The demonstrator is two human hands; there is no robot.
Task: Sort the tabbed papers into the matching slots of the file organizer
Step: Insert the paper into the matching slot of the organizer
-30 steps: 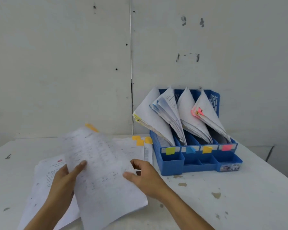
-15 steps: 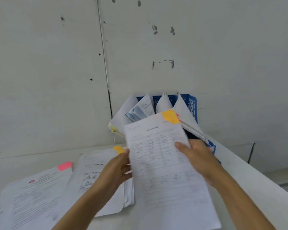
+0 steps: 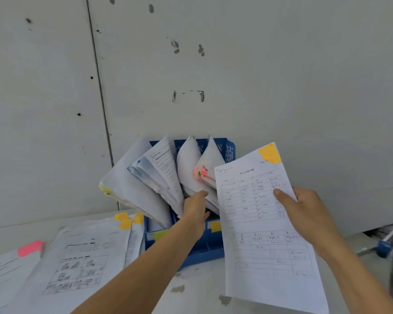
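The sheet with the orange tab [image 3: 267, 214] is held upright in the air over the table's right part, just right of the blue file organizer [image 3: 197, 252], its tab at the top corner where the colour reads at a glance. The right hand [image 3: 309, 216] pinches its right edge, thumb across the front. The left hand [image 3: 195, 211] reaches into the organizer, fingers pushed between the leaning bundles near the pink-tabbed papers [image 3: 202, 175], probably to part them and open a gap at the orange-labelled slot [image 3: 215, 226]; whether it grasps anything I cannot tell. More tabbed papers [image 3: 82, 257] lie flat toward the table's left edge, waiting.
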